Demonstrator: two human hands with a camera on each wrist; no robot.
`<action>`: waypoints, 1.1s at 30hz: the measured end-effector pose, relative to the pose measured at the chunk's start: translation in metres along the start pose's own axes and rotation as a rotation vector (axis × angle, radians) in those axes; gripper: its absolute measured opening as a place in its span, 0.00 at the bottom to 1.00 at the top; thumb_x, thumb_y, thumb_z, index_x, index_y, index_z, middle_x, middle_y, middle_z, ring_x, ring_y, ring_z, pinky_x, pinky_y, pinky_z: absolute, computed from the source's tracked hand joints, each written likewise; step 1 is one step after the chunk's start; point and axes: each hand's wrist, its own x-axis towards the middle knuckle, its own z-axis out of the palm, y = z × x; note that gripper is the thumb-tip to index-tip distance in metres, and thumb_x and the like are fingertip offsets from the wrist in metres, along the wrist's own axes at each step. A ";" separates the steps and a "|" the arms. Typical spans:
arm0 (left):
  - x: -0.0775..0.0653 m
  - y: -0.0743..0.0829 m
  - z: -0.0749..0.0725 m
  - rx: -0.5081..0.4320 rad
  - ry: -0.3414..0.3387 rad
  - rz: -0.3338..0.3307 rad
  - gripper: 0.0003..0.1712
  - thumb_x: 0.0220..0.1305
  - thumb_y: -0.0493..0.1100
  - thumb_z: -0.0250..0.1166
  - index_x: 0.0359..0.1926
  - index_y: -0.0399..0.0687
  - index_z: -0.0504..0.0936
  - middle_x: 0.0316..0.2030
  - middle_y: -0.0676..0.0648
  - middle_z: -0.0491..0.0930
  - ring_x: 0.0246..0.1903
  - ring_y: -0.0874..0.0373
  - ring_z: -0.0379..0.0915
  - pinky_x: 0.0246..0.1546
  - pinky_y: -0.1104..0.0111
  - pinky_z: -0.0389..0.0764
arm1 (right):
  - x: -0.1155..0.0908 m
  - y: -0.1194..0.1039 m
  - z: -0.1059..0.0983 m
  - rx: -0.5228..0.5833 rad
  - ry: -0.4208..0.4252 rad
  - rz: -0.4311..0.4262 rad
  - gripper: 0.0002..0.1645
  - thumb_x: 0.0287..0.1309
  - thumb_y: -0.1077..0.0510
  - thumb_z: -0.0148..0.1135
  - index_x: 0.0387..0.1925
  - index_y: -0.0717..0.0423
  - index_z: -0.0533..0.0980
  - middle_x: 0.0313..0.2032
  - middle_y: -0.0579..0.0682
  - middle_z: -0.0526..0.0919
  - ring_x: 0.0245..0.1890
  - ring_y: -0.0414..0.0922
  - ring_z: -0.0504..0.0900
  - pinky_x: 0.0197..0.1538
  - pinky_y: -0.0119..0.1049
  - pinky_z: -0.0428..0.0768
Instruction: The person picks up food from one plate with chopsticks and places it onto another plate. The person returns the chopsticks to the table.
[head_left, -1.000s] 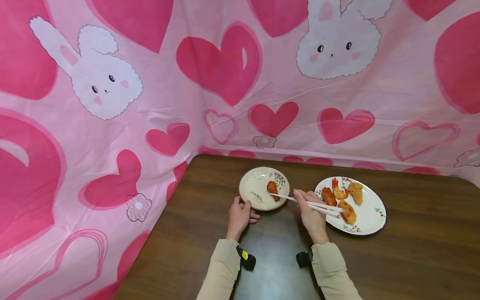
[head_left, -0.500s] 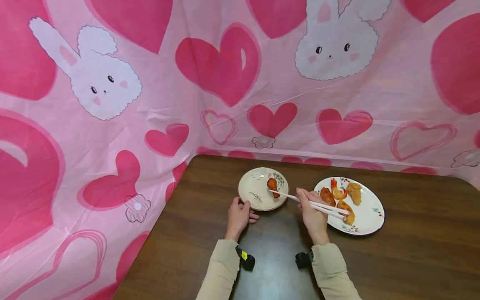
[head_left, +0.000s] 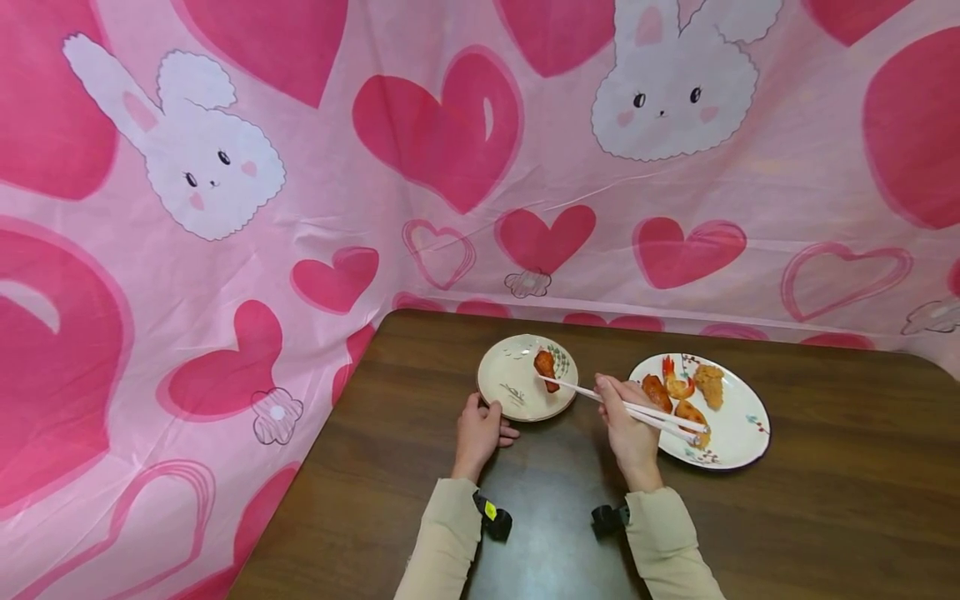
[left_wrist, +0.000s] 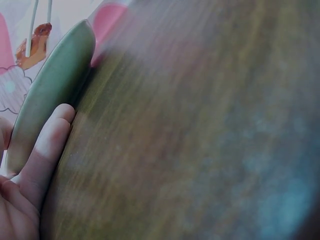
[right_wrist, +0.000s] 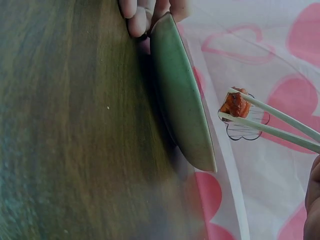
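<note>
My right hand (head_left: 628, 433) holds a pair of pale chopsticks (head_left: 585, 391). Their tips pinch a reddish-brown chicken drumstick (head_left: 545, 365), which hangs above the small round plate (head_left: 498, 375); in the right wrist view the drumstick (right_wrist: 235, 104) is clear of the rim. My left hand (head_left: 480, 433) holds that plate by its near-left edge, thumb on the rim. In the left wrist view, a finger of the left hand (left_wrist: 42, 155) lies along the outside of the green plate wall (left_wrist: 62, 75).
A white oval plate (head_left: 738, 433) stands to the right, bearing another glazed brown piece (head_left: 657, 392), a shrimp (head_left: 678, 387), a fried battered piece (head_left: 708, 386) and a golden one partly behind the chopsticks. Pink heart-patterned cloth (head_left: 450, 167) walls the brown wooden table (head_left: 847, 433).
The drumstick and chopstick tips have risen slightly over the small plate, and my right hand has shifted a little to the right. My left hand stays at the plate's rim.
</note>
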 end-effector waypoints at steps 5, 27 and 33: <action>-0.001 -0.001 0.002 0.000 -0.009 0.007 0.29 0.69 0.45 0.50 0.67 0.39 0.60 0.27 0.42 0.82 0.23 0.54 0.85 0.23 0.66 0.86 | -0.003 -0.001 -0.001 0.028 0.010 -0.029 0.15 0.59 0.59 0.64 0.43 0.66 0.83 0.24 0.35 0.80 0.18 0.30 0.74 0.20 0.18 0.75; 0.001 -0.002 -0.001 -0.018 -0.018 0.008 0.28 0.69 0.44 0.50 0.66 0.39 0.60 0.27 0.41 0.83 0.22 0.53 0.85 0.23 0.64 0.86 | -0.005 -0.024 -0.030 0.095 0.119 -0.176 0.14 0.57 0.65 0.65 0.39 0.75 0.81 0.22 0.36 0.81 0.17 0.29 0.73 0.20 0.16 0.74; 0.000 -0.001 -0.001 -0.012 -0.014 0.013 0.26 0.69 0.44 0.50 0.65 0.39 0.61 0.28 0.40 0.83 0.22 0.53 0.85 0.23 0.64 0.86 | -0.003 -0.030 -0.042 0.097 0.164 -0.181 0.12 0.56 0.63 0.66 0.37 0.71 0.83 0.21 0.37 0.80 0.17 0.29 0.75 0.20 0.16 0.75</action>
